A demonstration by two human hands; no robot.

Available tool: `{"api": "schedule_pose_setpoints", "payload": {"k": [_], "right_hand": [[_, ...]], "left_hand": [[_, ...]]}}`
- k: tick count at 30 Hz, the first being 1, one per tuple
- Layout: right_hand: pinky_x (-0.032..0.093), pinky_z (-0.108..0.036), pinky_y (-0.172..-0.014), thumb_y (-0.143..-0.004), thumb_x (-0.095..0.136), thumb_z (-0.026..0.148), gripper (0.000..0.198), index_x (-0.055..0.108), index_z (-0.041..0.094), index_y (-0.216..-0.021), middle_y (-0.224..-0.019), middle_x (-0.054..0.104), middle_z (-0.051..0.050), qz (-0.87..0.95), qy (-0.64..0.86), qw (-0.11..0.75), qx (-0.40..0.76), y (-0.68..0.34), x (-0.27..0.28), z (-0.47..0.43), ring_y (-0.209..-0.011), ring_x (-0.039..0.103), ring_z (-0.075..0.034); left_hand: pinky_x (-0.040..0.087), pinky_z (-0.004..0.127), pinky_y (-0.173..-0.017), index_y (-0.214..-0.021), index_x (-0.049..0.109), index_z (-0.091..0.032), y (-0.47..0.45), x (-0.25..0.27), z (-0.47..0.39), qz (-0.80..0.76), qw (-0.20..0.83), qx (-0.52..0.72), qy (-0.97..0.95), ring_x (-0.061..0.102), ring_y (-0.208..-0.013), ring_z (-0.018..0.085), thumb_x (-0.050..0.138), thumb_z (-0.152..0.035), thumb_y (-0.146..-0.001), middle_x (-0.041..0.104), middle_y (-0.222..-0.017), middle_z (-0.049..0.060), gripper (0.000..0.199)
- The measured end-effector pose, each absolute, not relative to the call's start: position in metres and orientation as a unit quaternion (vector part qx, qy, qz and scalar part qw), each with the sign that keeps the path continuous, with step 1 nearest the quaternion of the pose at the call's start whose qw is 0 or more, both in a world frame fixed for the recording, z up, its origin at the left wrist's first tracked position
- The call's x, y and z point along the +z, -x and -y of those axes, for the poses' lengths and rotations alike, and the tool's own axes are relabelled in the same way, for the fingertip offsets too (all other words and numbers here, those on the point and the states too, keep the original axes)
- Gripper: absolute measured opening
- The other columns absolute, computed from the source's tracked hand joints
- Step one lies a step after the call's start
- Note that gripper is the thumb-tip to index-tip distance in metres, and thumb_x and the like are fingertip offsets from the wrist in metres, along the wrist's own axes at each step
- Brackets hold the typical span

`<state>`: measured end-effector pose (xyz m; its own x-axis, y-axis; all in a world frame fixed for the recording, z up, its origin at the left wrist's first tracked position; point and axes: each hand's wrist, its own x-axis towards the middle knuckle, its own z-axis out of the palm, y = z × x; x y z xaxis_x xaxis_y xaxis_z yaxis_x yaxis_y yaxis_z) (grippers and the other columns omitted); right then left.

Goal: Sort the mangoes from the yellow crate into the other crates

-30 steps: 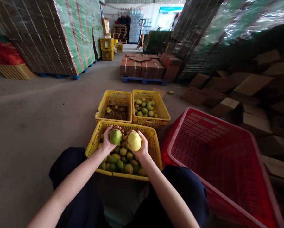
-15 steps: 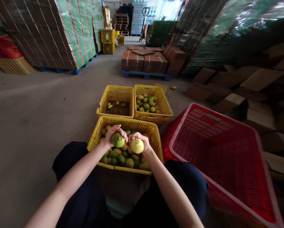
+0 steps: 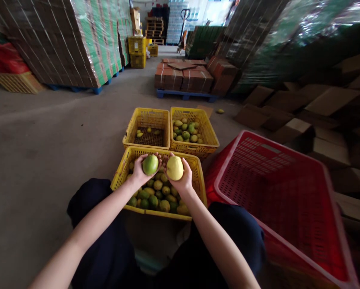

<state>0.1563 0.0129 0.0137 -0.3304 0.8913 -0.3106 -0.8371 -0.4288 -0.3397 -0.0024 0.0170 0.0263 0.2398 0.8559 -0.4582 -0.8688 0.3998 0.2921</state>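
Above the near yellow crate (image 3: 119, 176) I hold one fruit in each hand. My left hand (image 3: 138, 171) is wrapped round a green lemon (image 3: 150, 165). A pale yellow lemon (image 3: 174, 168) rests in the curled fingers of my right hand (image 3: 184, 181). The two hands are side by side, close together. Below them, many green and yellow lemons (image 3: 157, 195) lie in the crate, partly hidden by my hands and wrists.
Behind stand a yellow crate (image 3: 125, 138) with several lemons and another yellow crate (image 3: 211, 138) holding more. A large red crate (image 3: 228, 196) is at my right, beside a heap of cardboard boxes (image 3: 327, 140). Farther off is a blue pallet (image 3: 186, 95) with stacked cartons.
Both hands have moved slightly up and away from me. Each lemon has been turned, so its smooth side now shows instead of its end.
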Motion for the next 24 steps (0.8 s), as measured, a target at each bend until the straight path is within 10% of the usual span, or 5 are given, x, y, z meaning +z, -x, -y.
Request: {"api": "schedule_pose_setpoints", "payload": {"k": [14, 19, 24], "right_hand": [[0.059, -0.029, -0.059, -0.083, 0.064, 0.029, 0.015, 0.059, 0.019, -0.094, -0.072, 0.068, -0.001, 0.048, 0.393, 0.526, 0.753, -0.151, 0.002, -0.023, -0.068, 0.066, -0.017], [0.055, -0.031, -0.073, -0.058, 0.081, 0.025, 0.054, 0.059, 0.023, -0.107, -0.096, 0.066, 0.000, 0.443, 0.459, 0.578, 0.509, -0.161, 0.005, -0.020, -0.084, 0.062, -0.018], [0.047, -0.043, -0.095, -0.064, 0.076, 0.023, 0.047, 0.059, 0.024, -0.107, -0.108, 0.063, -0.004, 0.634, 0.442, 0.557, 0.302, -0.168, 0.015, -0.013, -0.103, 0.058, -0.024]], "left_hand": [[0.062, 0.028, -0.063, -0.124, 0.050, -0.015, -0.005, 0.008, -0.026, -0.378, 0.750, 0.541, 0.040, 0.068, -0.090, 0.021, 0.042, -0.033, -0.097, 0.067, -0.105, 0.014, 0.034], [0.053, 0.034, -0.093, -0.110, 0.056, -0.020, 0.003, 0.024, -0.022, -0.409, 0.645, 0.568, -0.306, 0.062, -0.105, 0.021, 0.079, -0.019, -0.070, 0.064, -0.113, 0.007, 0.046], [0.047, 0.034, -0.096, -0.101, 0.057, -0.019, 0.011, 0.029, -0.016, -0.405, 0.527, 0.562, -0.492, 0.060, -0.103, 0.021, 0.088, -0.014, -0.048, 0.063, -0.110, 0.006, 0.062]]}}
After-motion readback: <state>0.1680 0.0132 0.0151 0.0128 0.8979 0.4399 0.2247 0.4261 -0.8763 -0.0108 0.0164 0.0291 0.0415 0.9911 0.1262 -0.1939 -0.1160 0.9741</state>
